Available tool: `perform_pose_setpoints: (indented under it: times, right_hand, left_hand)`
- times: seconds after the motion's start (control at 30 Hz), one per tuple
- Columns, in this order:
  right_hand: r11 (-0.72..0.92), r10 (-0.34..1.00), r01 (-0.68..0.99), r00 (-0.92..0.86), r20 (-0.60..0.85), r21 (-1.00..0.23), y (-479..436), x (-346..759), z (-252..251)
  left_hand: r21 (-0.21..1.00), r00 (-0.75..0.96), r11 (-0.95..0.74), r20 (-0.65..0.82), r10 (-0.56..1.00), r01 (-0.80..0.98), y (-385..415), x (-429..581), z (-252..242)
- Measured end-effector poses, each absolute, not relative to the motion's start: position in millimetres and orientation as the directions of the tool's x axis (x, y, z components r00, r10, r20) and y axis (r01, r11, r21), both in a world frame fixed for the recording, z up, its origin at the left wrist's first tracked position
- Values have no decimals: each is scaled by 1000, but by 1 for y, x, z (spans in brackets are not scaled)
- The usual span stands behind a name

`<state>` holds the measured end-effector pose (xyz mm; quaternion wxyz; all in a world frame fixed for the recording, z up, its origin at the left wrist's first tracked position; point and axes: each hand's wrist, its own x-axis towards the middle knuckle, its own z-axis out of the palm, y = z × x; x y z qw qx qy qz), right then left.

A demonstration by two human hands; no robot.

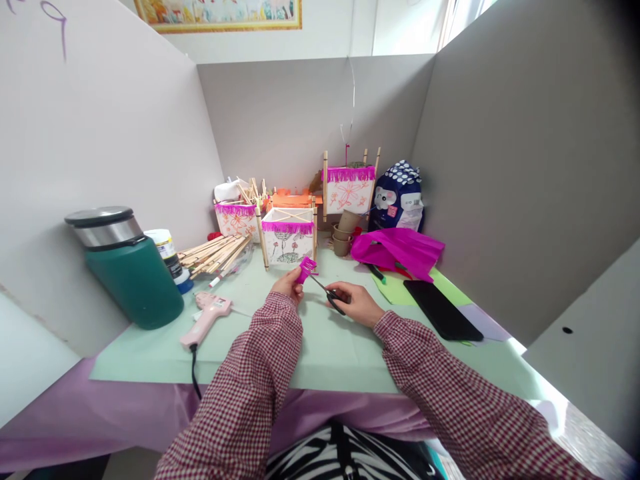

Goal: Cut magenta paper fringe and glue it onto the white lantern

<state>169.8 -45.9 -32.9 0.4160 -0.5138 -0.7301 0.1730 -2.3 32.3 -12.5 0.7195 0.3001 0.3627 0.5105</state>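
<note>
A small folded piece of magenta paper (305, 268), with slits along its edge, is pinched in my left hand (289, 285). Scissors (334, 301) with black handles are in my right hand (358, 303), their blades pointing left at the paper's lower edge. Just behind my hands stands a white paper lantern (289, 245) on a frame of wooden sticks, with magenta fringe round its top and drawings on its side. A similar fringed lantern (349, 190) rises farther back to the right, and another (235, 219) sits at the back left.
On the left are a green tumbler (135, 280), a pink glue gun (207, 319), paint jars (167, 252) and a pile of wooden sticks (220, 253). Magenta paper (400, 248), a black phone (443, 310), small pots (343, 240) and a dark blue bag (397, 197) lie right. Grey partitions (320, 113) enclose the table.
</note>
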Motion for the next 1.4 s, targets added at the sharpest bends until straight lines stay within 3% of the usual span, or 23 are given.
perform_pose_setpoints:
  times: [1.4]
  right_hand:
    - [403,901,584,-121,416,-704,-44,168,-35]
  left_hand:
    - [823,247,280,-176,953,-494,31,-1,-15]
